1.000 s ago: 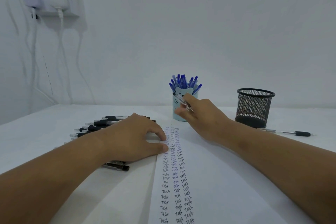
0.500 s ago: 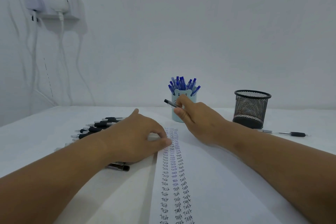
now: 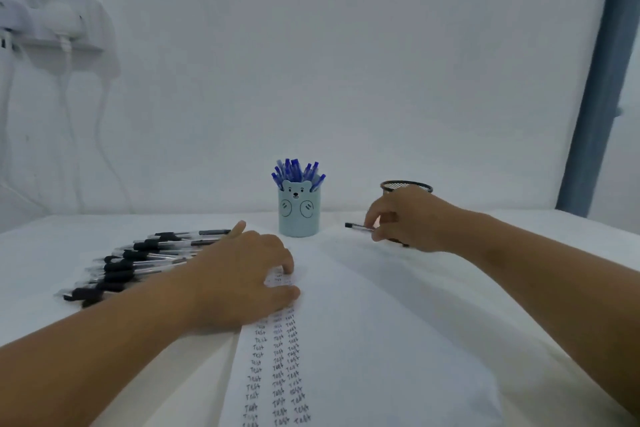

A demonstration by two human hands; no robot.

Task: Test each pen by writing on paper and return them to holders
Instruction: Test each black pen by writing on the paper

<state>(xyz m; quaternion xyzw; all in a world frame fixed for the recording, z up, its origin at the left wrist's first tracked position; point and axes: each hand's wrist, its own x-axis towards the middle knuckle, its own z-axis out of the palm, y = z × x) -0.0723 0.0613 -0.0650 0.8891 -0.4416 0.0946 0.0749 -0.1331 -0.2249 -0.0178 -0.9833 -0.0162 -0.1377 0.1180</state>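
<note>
My right hand pinches a clear pen with a black end, held level just in front of the black mesh holder, most of which the hand hides. My left hand rests flat on the top left part of the white paper, which carries columns of the handwritten word "Test". A light blue bear-faced holder full of blue pens stands at the back centre. Several black-grip pens lie in a row on the table to the left of my left hand.
The white table ends at a white wall. A wall socket shelf with hanging cables sits at the upper left. A blue-grey vertical frame rises at the right edge.
My right hand has carried the pen from in front of the blue holder to the right, over to the black mesh holder. The view shifted right. The left hand stays on the paper.
</note>
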